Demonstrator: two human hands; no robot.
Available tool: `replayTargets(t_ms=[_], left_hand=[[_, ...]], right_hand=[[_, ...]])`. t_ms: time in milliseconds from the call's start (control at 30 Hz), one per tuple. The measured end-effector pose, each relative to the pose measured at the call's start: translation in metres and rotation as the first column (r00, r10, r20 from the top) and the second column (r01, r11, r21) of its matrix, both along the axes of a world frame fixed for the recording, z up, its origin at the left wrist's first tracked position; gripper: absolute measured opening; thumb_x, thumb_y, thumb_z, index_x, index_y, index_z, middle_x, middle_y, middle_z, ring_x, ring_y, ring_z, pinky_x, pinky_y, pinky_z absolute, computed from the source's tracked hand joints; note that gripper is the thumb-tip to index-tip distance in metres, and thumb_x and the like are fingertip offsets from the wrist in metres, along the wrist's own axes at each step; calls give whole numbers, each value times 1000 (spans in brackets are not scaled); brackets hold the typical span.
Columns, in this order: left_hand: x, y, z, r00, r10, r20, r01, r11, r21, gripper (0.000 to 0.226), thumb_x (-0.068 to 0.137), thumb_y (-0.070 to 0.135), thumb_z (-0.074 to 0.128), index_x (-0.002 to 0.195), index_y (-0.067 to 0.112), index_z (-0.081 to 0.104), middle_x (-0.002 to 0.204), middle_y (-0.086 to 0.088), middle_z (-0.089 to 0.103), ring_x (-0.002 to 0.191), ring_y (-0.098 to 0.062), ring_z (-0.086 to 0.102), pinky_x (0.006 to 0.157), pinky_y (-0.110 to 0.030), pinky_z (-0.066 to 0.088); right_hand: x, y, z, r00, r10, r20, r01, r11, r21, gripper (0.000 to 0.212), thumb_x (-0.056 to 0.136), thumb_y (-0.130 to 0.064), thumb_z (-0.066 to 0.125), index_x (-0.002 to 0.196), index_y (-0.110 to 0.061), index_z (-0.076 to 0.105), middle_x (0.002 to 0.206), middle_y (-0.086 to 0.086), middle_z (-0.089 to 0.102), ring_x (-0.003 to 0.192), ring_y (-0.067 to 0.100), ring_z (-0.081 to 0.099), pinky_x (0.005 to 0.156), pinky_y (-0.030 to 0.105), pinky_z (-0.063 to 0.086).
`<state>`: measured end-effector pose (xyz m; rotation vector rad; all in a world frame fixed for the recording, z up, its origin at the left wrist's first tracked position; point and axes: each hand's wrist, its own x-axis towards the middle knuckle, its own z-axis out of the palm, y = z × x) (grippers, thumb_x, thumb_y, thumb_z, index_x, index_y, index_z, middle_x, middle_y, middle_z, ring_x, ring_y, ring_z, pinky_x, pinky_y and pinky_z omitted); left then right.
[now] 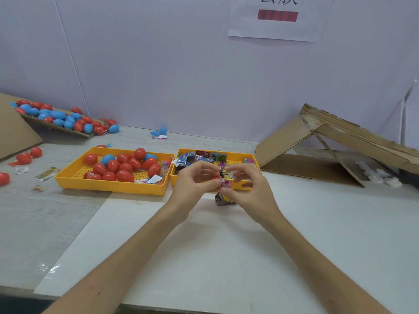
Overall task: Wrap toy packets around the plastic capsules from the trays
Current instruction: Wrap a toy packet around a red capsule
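Both hands are up over the table (294,223), just in front of the packet tray (235,152). My left hand (195,184) grips 1 red capsule (216,179), fingers curled round it. My right hand (247,189) pinches a pink packet (227,184) against that capsule. 1 packet-covered piece (223,200) sits on the table right below my hands. The capsule tray (108,188), with red and blue capsules, sits just left of the packet tray.
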<state>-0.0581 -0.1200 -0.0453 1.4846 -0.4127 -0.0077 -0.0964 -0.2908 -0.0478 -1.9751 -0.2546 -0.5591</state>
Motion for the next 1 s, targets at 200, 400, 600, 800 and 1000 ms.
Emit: replayTargets(t_ms=[200, 400, 600, 800, 1000], left_hand=[[0, 0, 0, 989, -69, -130, 55, 992, -111, 23, 87, -5, 72, 108, 1, 67, 108, -20, 69, 98, -33, 71, 86, -43, 61], [2, 4, 0, 882, -278, -380, 155, 933, -324, 29, 85, -4, 71, 112, 2, 65, 122, -29, 64, 115, -36, 67, 93, -35, 59], [3, 8, 1, 883, -251, -397, 179, 961, -210, 30, 81, 10, 78, 109, 11, 68, 112, -18, 73, 100, -26, 73, 77, -27, 59], [2, 7, 1, 850, -303, -430, 176, 934, -310, 24, 85, 2, 73, 107, 7, 67, 111, -24, 73, 101, -31, 73, 78, -28, 60], [-1, 5, 4, 833, -382, -401, 258, 908, -330, 31, 95, 12, 65, 124, 2, 62, 122, -23, 69, 108, -33, 70, 90, -34, 59]], right_hand=[[1, 1, -3, 994, 88, -59, -84, 993, 78, 31, 76, -12, 86, 97, -28, 69, 93, -7, 75, 88, 14, 73, 78, 34, 60], [0, 0, -3, 998, 54, 8, -54, 998, 15, 32, 75, -14, 87, 96, -29, 69, 91, -13, 72, 84, 10, 70, 75, 21, 55], [-1, 0, -3, 998, 48, 52, -46, 998, -40, 30, 75, -15, 88, 97, -23, 69, 87, -11, 72, 82, 7, 68, 75, 14, 50], [0, 0, -4, 998, 36, 60, -34, 998, -45, 35, 72, -12, 88, 98, -25, 69, 87, -13, 71, 82, 6, 67, 75, 12, 48], [1, 0, -3, 993, 1, 115, 11, 995, -100, 34, 72, -8, 85, 99, -23, 71, 95, -10, 67, 85, 10, 63, 74, 10, 45]])
